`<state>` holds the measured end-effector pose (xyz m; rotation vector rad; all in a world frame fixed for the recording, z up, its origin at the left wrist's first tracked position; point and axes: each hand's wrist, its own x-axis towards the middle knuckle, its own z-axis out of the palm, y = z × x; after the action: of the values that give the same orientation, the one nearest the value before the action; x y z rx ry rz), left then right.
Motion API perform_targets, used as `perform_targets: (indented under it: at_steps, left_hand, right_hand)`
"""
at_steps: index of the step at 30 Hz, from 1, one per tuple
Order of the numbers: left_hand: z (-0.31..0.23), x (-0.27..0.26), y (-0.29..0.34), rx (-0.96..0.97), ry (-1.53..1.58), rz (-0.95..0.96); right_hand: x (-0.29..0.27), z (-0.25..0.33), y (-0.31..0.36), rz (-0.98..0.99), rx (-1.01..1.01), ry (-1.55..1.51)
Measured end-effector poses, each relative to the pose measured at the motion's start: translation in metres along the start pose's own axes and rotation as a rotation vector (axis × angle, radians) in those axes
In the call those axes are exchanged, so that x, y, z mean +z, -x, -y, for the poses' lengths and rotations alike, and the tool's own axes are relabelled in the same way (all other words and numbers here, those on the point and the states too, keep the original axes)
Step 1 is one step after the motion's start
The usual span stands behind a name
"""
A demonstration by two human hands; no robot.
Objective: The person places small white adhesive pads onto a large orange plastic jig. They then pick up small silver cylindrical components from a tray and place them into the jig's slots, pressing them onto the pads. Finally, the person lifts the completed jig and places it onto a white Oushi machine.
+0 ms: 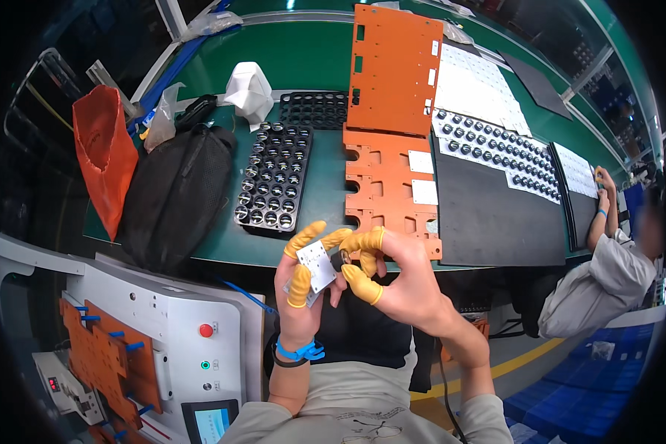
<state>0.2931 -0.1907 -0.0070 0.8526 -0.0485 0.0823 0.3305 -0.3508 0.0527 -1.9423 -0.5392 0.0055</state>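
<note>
My left hand (301,285), in yellow finger cots and with a blue strap at the wrist, grips a small white plate (316,265) dotted with holes. From the right, my right hand (392,274), also in yellow finger cots, pinches a small black round lens part (340,260) close against the plate's right edge. Whether the two touch I cannot tell. Beyond my hands lies an orange fixture board (385,177) with cutouts, bearing two white plates (422,177). Left of it, a black tray (305,185) holds rows of round lens parts.
A black mat (496,214) lies right of the fixture, with white plates carrying lens parts (488,144) behind it. A black bag (177,192) and orange bag (107,155) are at left, above a machine with a red button (206,330). Another person (599,274) works at far right.
</note>
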Motion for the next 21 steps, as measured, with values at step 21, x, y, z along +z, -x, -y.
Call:
perform_targets:
  at_steps: [21]
  left_hand:
    - [0.011, 0.014, 0.005, 0.312, -0.515, 0.120]
  right_hand:
    - [-0.013, -0.005, 0.021, 0.093, 0.207, -0.322]
